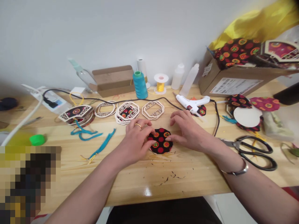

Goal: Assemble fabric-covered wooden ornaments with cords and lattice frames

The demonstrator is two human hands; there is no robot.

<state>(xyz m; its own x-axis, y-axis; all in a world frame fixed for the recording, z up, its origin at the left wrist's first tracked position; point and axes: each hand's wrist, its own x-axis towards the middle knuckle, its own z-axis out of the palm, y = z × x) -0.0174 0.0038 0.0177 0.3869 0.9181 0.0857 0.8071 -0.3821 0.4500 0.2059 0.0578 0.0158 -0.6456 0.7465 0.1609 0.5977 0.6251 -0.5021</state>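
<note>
- Disc of black, flowered fabric (161,146) lies just below the frame's centre on the worktop (130,186), between my two grips.
- My left grip (137,140) has fingers and thumb apart, thumb on the disc's left side; my right grip (187,129) is spread too, its thumb at the right edge. How hard I press, I cannot tell.
- The disc could, I judge, slide or turn, since little more than thumbs pins it to smooth wood.
- Its rim looks uneven; cloth there could lift or crease if my thumbs push unequally.
- Dark scraps (167,179) lie just below and could cling underneath if I drag the disc over them.
- The glue gun (192,102) sits just past my right fingertips; a careless reach could knock it or, if it is hot, burn me.
- The scissors (238,145), right of centre, point at my right forearm; a sweep outward could meet the blades.
- Counting outward: one disc, two grips, one glue gun, one pair of scissors; scraps too small to count.
- Above centre, in a row: two stacks of wooden lattice (127,112) and two frames (143,109) that look single.
- Behind them: one blue thread cone (140,87), one yellow spool (160,87), two squeeze bottles (177,77).
- Left: two teal tassels (105,144), one green cap (37,140).
</note>
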